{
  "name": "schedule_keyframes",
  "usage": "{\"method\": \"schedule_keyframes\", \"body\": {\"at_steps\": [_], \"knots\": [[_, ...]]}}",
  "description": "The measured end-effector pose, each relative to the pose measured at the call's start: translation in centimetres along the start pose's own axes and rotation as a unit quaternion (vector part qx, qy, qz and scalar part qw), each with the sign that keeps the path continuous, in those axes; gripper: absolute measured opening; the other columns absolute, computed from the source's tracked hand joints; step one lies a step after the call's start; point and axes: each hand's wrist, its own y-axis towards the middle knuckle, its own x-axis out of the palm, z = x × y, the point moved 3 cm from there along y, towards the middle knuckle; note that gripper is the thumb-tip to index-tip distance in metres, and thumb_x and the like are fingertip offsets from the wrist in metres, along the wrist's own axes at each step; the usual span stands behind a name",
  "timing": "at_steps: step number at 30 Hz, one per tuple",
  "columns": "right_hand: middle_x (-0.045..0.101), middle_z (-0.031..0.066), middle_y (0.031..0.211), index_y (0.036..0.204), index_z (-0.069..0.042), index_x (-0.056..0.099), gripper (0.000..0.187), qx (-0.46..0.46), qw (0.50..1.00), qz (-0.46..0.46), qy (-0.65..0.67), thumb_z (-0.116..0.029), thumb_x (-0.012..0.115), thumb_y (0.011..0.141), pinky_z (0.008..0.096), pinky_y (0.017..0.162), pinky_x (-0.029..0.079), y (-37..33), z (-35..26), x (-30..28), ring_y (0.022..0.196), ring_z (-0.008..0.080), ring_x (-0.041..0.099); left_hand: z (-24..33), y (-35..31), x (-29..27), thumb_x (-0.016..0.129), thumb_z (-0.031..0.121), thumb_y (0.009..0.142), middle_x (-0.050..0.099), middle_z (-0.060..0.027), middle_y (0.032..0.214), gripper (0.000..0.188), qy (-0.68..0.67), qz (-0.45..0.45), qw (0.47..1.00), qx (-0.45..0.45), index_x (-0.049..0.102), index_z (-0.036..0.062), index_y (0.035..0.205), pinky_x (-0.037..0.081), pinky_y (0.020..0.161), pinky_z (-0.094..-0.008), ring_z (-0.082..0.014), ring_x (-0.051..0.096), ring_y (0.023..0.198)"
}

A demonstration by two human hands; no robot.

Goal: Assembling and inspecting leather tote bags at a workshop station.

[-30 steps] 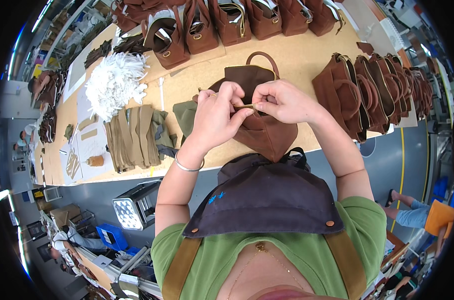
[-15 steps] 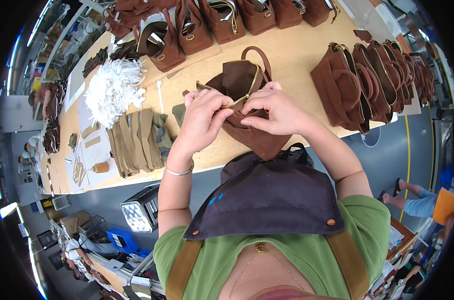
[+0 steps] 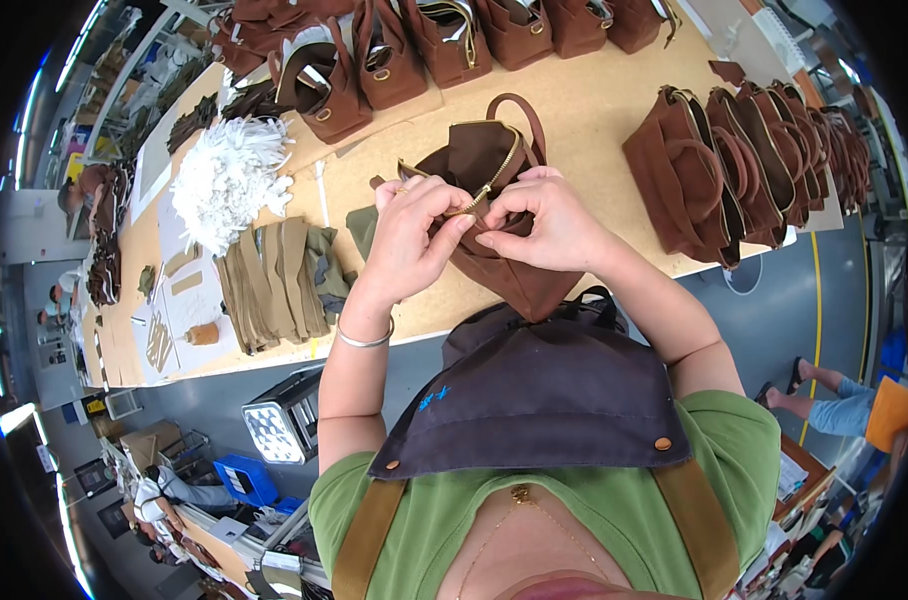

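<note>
A brown handbag [image 3: 524,287] stands at the table's near edge in front of me, its mouth open and its dark lining showing. A gold-toothed zipper [image 3: 510,168] runs along the opening, and one handle loop [image 3: 523,104] rises at the far side. My left hand [image 3: 414,228] pinches the zipper end and bag rim between thumb and fingers. Close beside it, my right hand [image 3: 549,225] pinches the rim too, thumb and forefinger together. The exact spot between the fingertips is partly hidden.
Several brown bags [image 3: 389,70] line the far side; more bags [image 3: 679,190] stand at the right. To the left lie a heap of white strips [image 3: 232,180], olive fabric pieces [image 3: 269,285] and a small brown jar [image 3: 202,334]. A lamp-like metal unit [image 3: 279,425] is below the table edge.
My left hand has shifted slightly to the right along with the zipper end. My right hand has moved a little to the left, still pinching the rim.
</note>
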Motion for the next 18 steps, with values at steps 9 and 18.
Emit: {"method": "schedule_keyframes", "body": {"at_steps": [9, 18], "knots": [[0.067, -0.0007, 0.074, 0.078, -0.013, 0.069, 0.014, -0.025, 0.998, -0.027, -0.056, -0.023, 0.080, 0.075, 0.0324, 0.092, 0.036, 0.1, -0.3, -0.4, 0.076, 0.0157, 0.062, -0.2, 0.1, 0.6, 0.069, 0.017, 0.085, 0.052, -0.0026, 0.077, 0.011, -0.004, 0.004, 1.000, 0.013, 0.063, 0.0093, 0.092, 0.028, 0.084, -0.0364, -0.0210, 0.051, 0.079], [0.065, 0.0113, 0.088, 0.095, -0.006, 0.071, 0.032, -0.036, 0.977, -0.156, -0.143, -0.032, 0.075, 0.077, 0.0433, 0.076, 0.052, 1.8, -0.2, -2.6, 0.090, 0.0320, 0.064, -2.7, -0.5, -2.2, 0.072, 0.021, 0.084, 0.054, -0.0019, 0.084, 0.013, 0.037, -0.037, 0.999, -0.008, 0.067, 0.0093, 0.088, 0.027, 0.086, -0.0350, -0.0200, 0.049, 0.086]]}}
